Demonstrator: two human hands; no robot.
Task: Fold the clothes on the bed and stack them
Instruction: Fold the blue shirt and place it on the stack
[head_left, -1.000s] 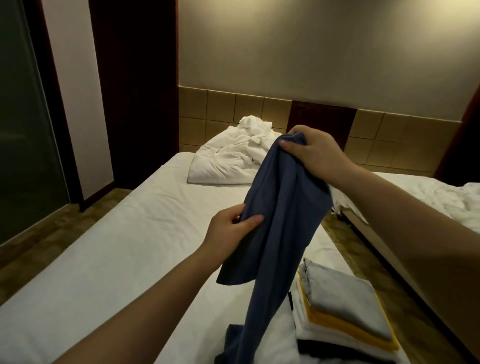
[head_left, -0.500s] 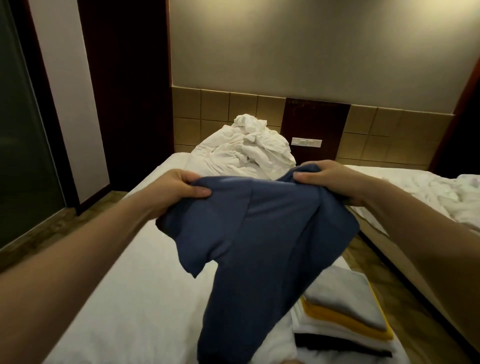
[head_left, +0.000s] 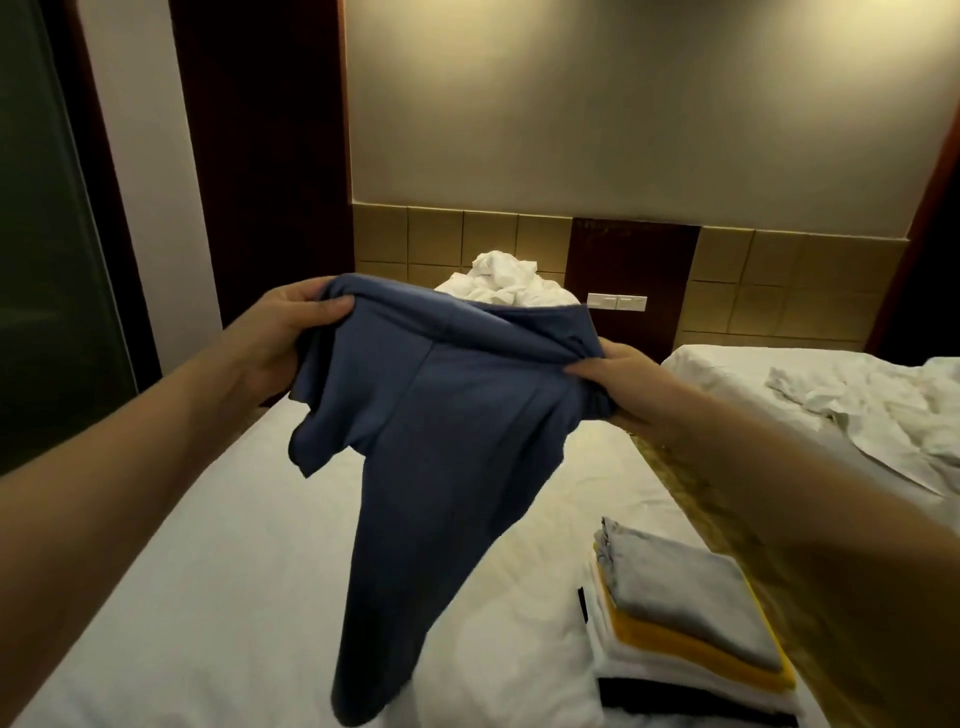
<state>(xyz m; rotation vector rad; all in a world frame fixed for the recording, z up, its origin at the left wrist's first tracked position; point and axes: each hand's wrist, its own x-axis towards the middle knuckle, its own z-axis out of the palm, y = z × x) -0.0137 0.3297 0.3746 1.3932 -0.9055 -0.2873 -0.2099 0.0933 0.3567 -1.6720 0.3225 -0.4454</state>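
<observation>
Step in hand, as judged: spreading out one piece before folding. The blue garment (head_left: 441, 426) is held up in the air over the middle of the bed (head_left: 208, 571), with its upper edge stretched between both hands. Left hand (head_left: 291, 332): fingers curled over the top left corner, thumb pressed on the near face, a firm closed hold on the cloth. Right hand (head_left: 618, 379): pinches the top right corner, with cloth bunched under the fingers. The upper edge sags slightly between the grips. One short flap hangs at the left and the long part tapers down toward the near end of the mattress. I cannot tell whether the low end touches the sheet, nor whether the piece is a shirt or trousers. The stack of folded clothes (head_left: 691, 613) lies at the near right of the bed, apart from the hanging cloth: grey on top, then yellow, white and a dark piece at the bottom. A crumpled white heap of bedding (head_left: 504, 280) lies at the far end. Progress, judged: several pieces done, this one not yet folded. The next move calls for lowering the garment flat onto the bare sheet left of the stack, both corners kept taut so it lands unwrinkled, then folding it down to the stack's outline and setting it on the grey piece.
</observation>
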